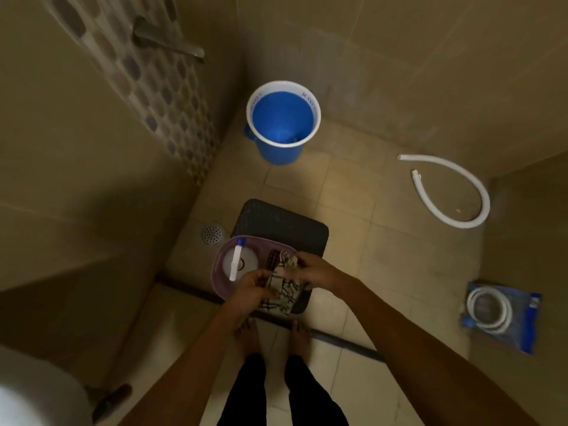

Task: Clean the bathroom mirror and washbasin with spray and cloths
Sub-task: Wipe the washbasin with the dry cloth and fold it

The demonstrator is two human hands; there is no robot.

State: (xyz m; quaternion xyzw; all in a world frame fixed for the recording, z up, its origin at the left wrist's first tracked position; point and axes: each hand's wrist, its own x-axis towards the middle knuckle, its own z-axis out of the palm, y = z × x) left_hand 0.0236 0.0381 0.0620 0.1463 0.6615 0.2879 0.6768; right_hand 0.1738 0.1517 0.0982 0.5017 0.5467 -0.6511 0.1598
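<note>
Both hands (285, 279) grip 1 limp patterned cloth (281, 292).

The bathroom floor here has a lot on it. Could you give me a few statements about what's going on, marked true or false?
1. Both hands, left hand and right hand, hold a patterned cloth. True.
2. The blue bucket lies tipped on its side. False: it stands upright in the corner.
3. A loose white hose lies curved on the floor tiles. True.
4. The purple basin sits inside the bucket. False: it rests on a dark stool, apart from the bucket.
</note>
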